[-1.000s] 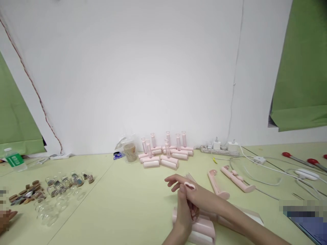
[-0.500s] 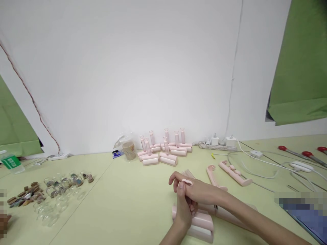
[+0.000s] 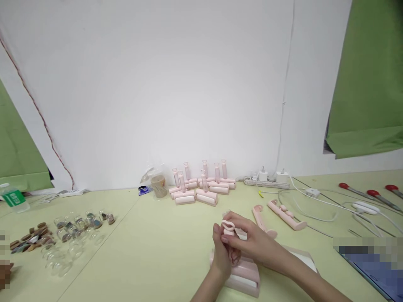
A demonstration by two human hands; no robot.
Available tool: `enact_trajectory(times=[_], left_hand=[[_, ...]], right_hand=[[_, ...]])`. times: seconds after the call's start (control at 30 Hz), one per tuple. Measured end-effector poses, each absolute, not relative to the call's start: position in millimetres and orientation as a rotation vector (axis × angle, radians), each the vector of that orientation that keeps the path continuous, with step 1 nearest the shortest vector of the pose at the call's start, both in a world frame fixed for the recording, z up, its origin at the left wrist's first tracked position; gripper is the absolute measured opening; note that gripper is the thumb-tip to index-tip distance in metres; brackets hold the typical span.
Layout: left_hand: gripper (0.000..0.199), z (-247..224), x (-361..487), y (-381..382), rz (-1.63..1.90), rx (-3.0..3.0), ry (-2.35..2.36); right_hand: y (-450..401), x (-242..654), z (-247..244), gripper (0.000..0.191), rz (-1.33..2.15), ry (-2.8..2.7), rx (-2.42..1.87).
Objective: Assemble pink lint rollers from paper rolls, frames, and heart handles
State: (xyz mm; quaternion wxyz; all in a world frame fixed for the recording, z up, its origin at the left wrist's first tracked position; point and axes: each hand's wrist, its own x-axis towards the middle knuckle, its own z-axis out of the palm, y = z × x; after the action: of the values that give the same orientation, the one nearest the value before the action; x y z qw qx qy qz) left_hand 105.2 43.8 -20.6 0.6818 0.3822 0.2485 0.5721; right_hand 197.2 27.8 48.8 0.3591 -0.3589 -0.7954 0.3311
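My left hand point(image 3: 222, 256) is wrapped round the handle of a pink lint roller point(image 3: 241, 279). Its pink head with a white roll stands low on the table, below my hands. My right hand point(image 3: 253, 240) closes about the top of the handle, where a pink loop point(image 3: 228, 226) shows between thumb and fingers. Most of the handle is hidden by my fingers. Just beyond my right hand lie two loose pink roller parts, a curved cover point(image 3: 262, 221) and a longer piece point(image 3: 286, 214). A white sheet-like thing point(image 3: 301, 256) shows partly behind my right forearm.
Several finished-looking pink lint rollers point(image 3: 206, 197) stand upright near the wall. Beside them is a bagged tub point(image 3: 159, 186). Glass domes point(image 3: 75, 249) and corks point(image 3: 40, 226) lie at left. A power strip point(image 3: 267, 183), cables, red-ended tools point(image 3: 373, 193) and a phone-like device point(image 3: 371, 268) are at right.
My right hand has turned from lying palm-down over the handle's top to gripping the loop end with its fingers. My left hand keeps its hold. The view has shifted slightly.
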Motion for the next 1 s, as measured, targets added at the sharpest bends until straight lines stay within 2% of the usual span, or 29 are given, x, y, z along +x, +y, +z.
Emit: enact_trajectory(times=[0.13,0.23,0.3,0.37,0.4,0.47,0.53,0.6,0.7,0.77,0.87,1.0], left_hand=[[0.065,-17,96,49,1.157,1.044,0.519],[0.070,-3,74,45,1.096,1.372,0.532],[0.073,7,56,36,1.055,1.557,0.620],[0.082,9,42,23,0.923,1.855,0.937],[0.081,6,37,15,0.846,1.973,1.096],[0.065,-4,27,1,0.701,2.094,1.337],[0.051,-15,14,-8,0.587,2.122,1.424],[0.045,-24,-6,-9,0.547,2.145,1.466],[0.036,-29,-46,16,0.676,2.163,1.622],[0.033,-29,-68,49,0.784,2.142,1.717],[0.040,-29,-86,109,0.937,2.064,1.826],[0.052,-30,-84,159,1.090,2.044,1.879]], right_hand=[[30,194,43,0.013,0.894,-2.058,-0.858],[29,196,42,0.020,1.043,-2.021,-0.865],[27,202,45,0.031,1.138,-2.010,-0.868],[27,214,49,0.046,1.145,-1.990,-0.879],[28,221,52,0.048,1.112,-1.970,-0.898],[32,237,55,0.038,0.986,-1.942,-0.948],[38,249,52,0.027,0.804,-1.981,-1.010],[44,256,44,0.024,0.634,-2.106,-1.070],[50,254,25,0.026,0.462,-2.339,-1.172],[54,247,13,0.035,0.377,-2.434,-1.255],[59,236,0,0.049,0.368,-2.462,-1.350],[66,229,-2,0.045,0.443,-2.424,-1.351]])
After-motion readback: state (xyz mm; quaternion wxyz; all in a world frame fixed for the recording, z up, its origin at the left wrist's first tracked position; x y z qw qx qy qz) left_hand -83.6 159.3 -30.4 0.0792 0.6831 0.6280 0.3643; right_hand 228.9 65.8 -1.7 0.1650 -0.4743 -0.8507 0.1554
